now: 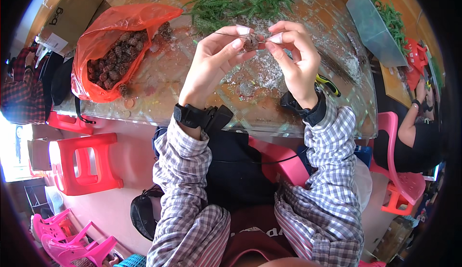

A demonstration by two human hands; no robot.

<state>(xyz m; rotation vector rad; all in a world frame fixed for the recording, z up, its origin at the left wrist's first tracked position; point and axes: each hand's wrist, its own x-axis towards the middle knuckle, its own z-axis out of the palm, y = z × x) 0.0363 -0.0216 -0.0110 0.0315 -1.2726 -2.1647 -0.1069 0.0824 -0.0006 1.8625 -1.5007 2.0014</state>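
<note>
Above the table, my two hands meet around a small brown pine cone (250, 43). My left hand (211, 57) is closed with thumb and fingertips on the cone's left side. A thin dark wire (225, 34) runs from over the left fingers toward the cone. On the other side my right hand (297, 57) pinches thumb against index finger at the cone's right edge, where a bit of wire shows. White tape wraps some fingertips. Pliers with yellow and black handles (328, 85) lie beside my right wrist, near a bundle of thin dark wires (337, 67).
An open red plastic bag (86, 50) full of pine cones lies at left. Green artificial sprigs (240, 5) and white flakes are spread beyond my hands. A clear bin (373, 26) of greenery stands at right. Co-workers sit at both sides; a red stool (86, 163) stands left.
</note>
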